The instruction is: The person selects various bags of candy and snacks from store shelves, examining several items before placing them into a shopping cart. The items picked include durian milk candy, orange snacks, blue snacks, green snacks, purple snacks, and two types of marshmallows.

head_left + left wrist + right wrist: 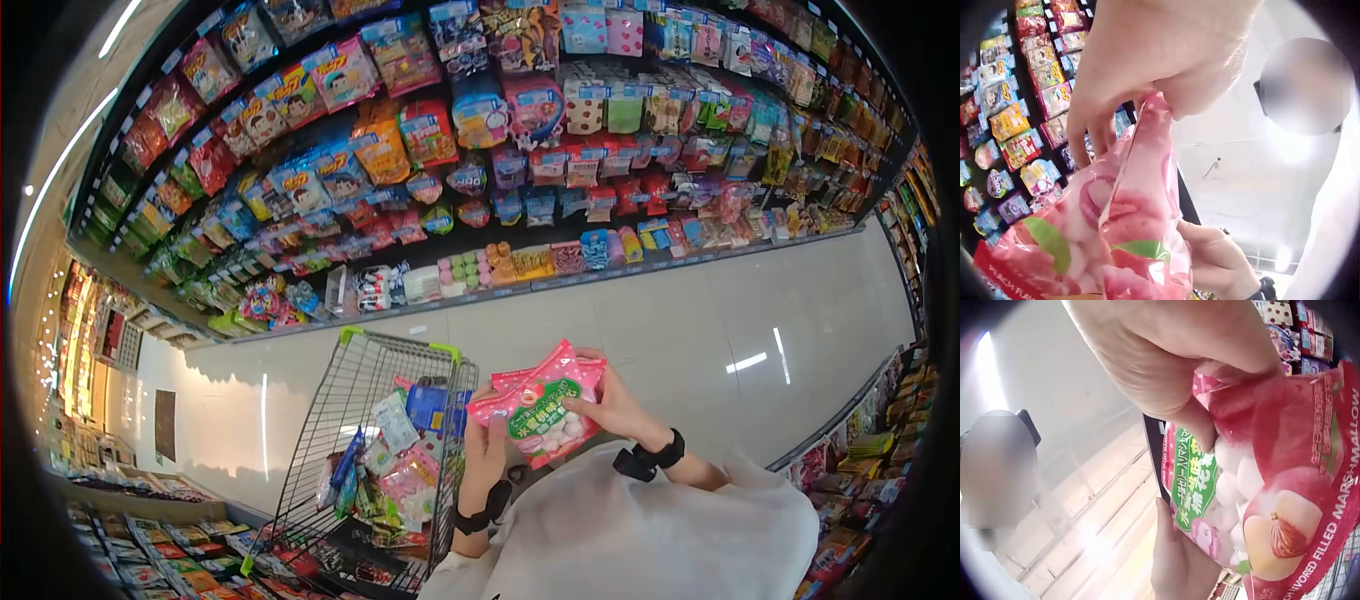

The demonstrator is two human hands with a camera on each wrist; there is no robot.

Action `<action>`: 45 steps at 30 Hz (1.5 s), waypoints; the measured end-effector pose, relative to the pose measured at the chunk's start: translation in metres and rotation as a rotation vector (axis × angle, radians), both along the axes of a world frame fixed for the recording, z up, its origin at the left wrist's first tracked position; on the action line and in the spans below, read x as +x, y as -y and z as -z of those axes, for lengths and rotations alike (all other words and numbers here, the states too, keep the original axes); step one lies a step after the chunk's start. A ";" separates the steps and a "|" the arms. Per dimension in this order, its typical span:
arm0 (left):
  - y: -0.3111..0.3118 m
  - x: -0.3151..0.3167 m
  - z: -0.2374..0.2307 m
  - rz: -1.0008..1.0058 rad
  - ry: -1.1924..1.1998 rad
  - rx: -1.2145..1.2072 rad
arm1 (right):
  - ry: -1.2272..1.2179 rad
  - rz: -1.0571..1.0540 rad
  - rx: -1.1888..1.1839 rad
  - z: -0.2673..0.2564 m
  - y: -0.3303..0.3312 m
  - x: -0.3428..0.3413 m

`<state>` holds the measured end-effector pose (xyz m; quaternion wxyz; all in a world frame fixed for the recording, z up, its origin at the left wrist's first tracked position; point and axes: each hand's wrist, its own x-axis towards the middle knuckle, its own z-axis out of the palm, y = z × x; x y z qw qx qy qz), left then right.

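"Facing racks [400,140] of hanging snack packets, across a glossy pale floor [620,325]."

"And holding what?"

"Holding a pink marshmallow bag [542,408] in both hands, above the floor, near the right edge of a wire cart [312,440]."

"Pinching with the left hand [485,455]?"

"Yes, pinching one end of the bag between thumb and fingers."

"And with the right hand [615,405]?"

"Gripping the other side, pressing the thumb on the front by the green label [530,418], curling fingers behind."

"Counting one bag or two?"

"Seeing pink layers overlapping, but not managing to tell."

"Carrying anything in the cart?"

"Carrying a loose heap of mixed packets [408,485]. Wearing black bands [655,455] on both wrists, too."
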<state>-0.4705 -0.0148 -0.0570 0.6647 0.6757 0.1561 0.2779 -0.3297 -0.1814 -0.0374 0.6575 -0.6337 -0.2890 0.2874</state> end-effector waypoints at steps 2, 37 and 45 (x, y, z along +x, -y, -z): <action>0.008 0.027 -0.024 0.135 -0.035 -0.071 | -0.061 -0.005 0.044 -0.012 0.013 0.012; 0.150 0.353 -0.112 0.410 0.372 1.051 | 1.323 0.574 -0.278 -0.070 0.225 0.243; 0.183 0.432 -0.015 0.963 -0.093 0.766 | 0.538 0.330 -0.498 0.020 0.274 0.289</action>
